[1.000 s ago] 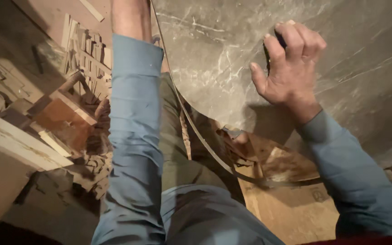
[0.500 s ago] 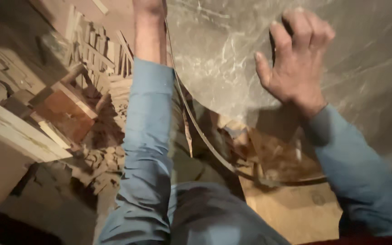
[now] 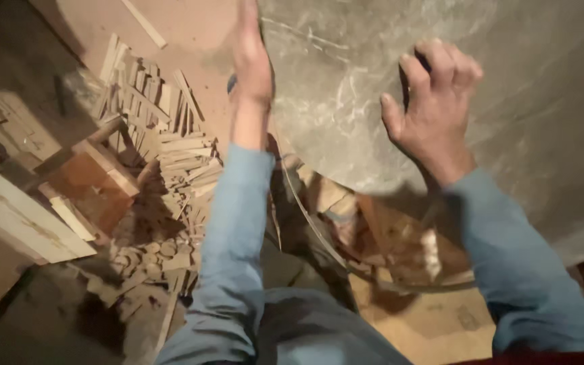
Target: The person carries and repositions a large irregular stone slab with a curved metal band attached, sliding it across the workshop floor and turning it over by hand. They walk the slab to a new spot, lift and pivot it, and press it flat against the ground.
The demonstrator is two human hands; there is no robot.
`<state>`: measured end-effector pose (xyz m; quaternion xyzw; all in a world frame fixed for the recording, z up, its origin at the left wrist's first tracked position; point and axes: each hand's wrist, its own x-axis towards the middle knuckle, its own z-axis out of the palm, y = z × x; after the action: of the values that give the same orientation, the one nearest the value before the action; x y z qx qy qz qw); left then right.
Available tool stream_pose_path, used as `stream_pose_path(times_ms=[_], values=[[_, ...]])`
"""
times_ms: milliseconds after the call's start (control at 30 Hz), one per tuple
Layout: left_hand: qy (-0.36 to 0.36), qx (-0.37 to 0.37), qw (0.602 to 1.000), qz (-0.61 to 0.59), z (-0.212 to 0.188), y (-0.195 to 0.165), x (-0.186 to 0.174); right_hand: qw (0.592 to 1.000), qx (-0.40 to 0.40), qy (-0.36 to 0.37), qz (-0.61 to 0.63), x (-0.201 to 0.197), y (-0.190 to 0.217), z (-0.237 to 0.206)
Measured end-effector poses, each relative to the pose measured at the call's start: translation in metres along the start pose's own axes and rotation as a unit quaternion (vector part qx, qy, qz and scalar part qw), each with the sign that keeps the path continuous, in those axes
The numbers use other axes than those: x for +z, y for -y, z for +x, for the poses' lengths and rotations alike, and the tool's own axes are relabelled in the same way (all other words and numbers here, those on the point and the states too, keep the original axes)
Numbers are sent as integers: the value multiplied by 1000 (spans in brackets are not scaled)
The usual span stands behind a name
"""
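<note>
A large round grey marbled panel (image 3: 508,101) fills the upper right of the head view. My left hand (image 3: 251,61) lies flat along its curved left edge, fingers stretched out. Pressed on the panel's face, my right hand (image 3: 434,108) has bent fingers with a small dark object (image 3: 405,84) under them; what it is cannot be made out. Both arms are in blue sleeves (image 3: 238,236). A thin curved strip (image 3: 319,236) runs under the panel's lower edge.
Several short wood offcuts (image 3: 163,135) are heaped on the floor at left. A wooden box frame (image 3: 96,182) and a pale plank (image 3: 21,216) lie further left. Brown wood pieces (image 3: 400,243) sit under the panel.
The view has tilted, so both hands sit lower in the frame. My left hand is now in sight at the panel's edge. My right hand stays pressed on the panel.
</note>
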<state>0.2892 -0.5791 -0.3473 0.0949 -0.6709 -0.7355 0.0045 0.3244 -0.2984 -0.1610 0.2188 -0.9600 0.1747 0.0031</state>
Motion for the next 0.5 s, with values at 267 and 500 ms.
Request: stream_pose_path(times_ms=[267, 500], values=[[66, -59, 996, -18, -37, -60, 7, 1000, 13, 4, -11, 5, -1, 3], [80, 61, 994, 40, 103, -49, 10, 1000, 11, -13, -8, 8, -10, 24]])
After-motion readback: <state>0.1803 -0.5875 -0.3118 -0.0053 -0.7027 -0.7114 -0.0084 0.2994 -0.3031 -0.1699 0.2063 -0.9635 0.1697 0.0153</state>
